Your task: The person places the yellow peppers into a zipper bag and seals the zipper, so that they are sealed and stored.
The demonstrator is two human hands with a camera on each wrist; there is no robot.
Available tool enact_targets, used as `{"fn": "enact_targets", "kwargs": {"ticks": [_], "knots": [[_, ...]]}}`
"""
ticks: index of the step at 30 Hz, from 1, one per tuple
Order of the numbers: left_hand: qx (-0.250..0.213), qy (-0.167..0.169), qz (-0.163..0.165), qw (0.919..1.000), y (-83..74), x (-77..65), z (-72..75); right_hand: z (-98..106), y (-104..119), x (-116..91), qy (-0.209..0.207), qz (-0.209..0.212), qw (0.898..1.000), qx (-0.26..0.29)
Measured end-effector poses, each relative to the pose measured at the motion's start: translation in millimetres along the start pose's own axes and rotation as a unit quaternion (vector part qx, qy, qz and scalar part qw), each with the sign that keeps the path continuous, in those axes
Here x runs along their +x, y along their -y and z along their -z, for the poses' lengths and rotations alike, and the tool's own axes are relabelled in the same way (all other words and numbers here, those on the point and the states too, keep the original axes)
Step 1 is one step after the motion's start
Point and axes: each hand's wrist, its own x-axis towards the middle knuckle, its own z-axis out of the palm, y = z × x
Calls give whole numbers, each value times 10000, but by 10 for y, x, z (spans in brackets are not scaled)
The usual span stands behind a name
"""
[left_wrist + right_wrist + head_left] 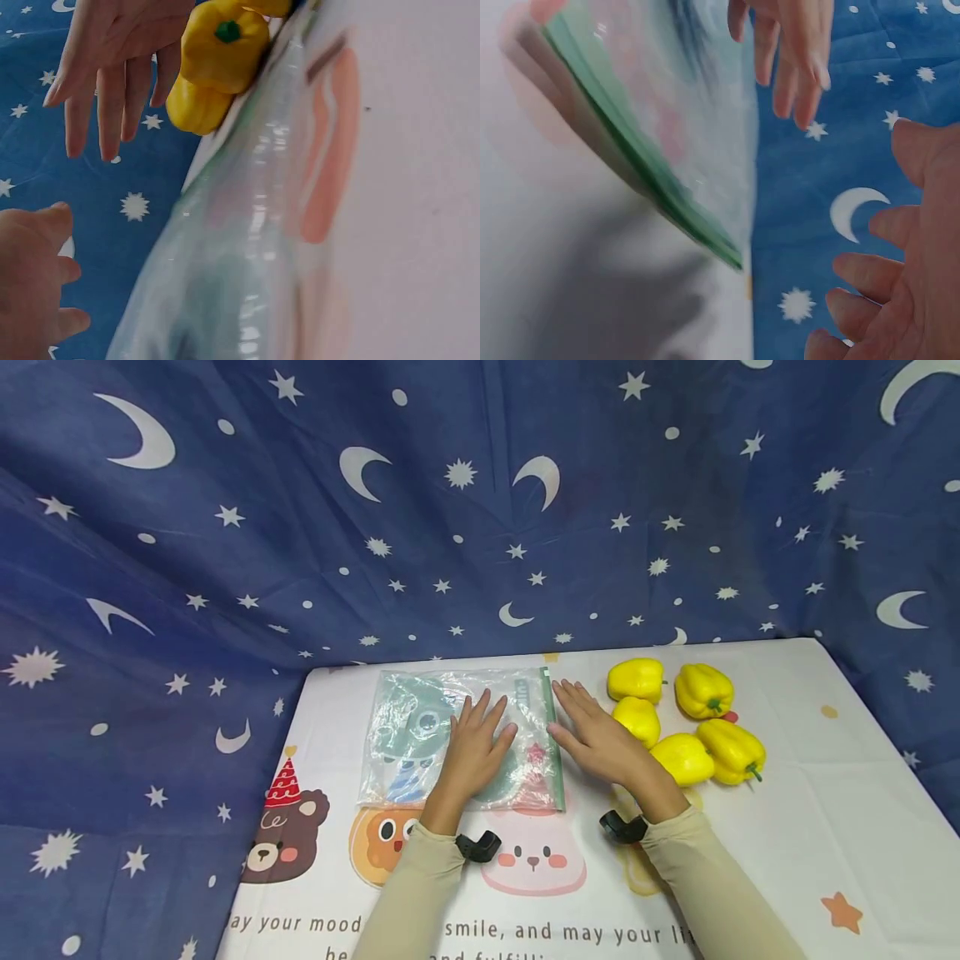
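Note:
A flat, clear plastic zip bag (pixel 408 714) lies on the printed tablecloth, its green zip edge (pixel 557 768) toward the right. Over the middle of the bag is my left hand (pixel 474 747), fingers spread and straight. My right hand (pixel 603 742) is beside the green edge, fingers extended and fingertips right at it. Both hands hold nothing. The left wrist view shows the left hand (pixel 34 281) above the bag's shiny film (pixel 232 247). In the right wrist view the right hand (pixel 900 277) hovers apart from the green zip edge.
Several yellow bell peppers (pixel 703 691) with green stems sit in a cluster just right of my right hand. The white tablecloth (pixel 810 827) carries cartoon animals and lettering. A blue curtain (pixel 450 585) with moons and stars hangs behind and along the left side.

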Motion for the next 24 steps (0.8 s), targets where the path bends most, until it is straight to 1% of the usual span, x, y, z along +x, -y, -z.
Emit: {"fn": "enact_targets", "kwargs": {"ticks": [5,9,12,17,24], "knots": [[77,-59,-16,10000,17,34,-101,-161,-36,59,53,28,10000,45],[129,-29,11,9999,33,50,-153,-238,-82,76,98,-117,9999,-26],[198,30,79,9998,53,50,-179,-273,-118,75,210,-251,9994,-68],[179,111,185,9996,97,46,-212,-322,-186,71,369,-420,9983,-139],[21,181,123,9998,151,34,-268,-368,-295,66,445,-526,9972,-303]]}}
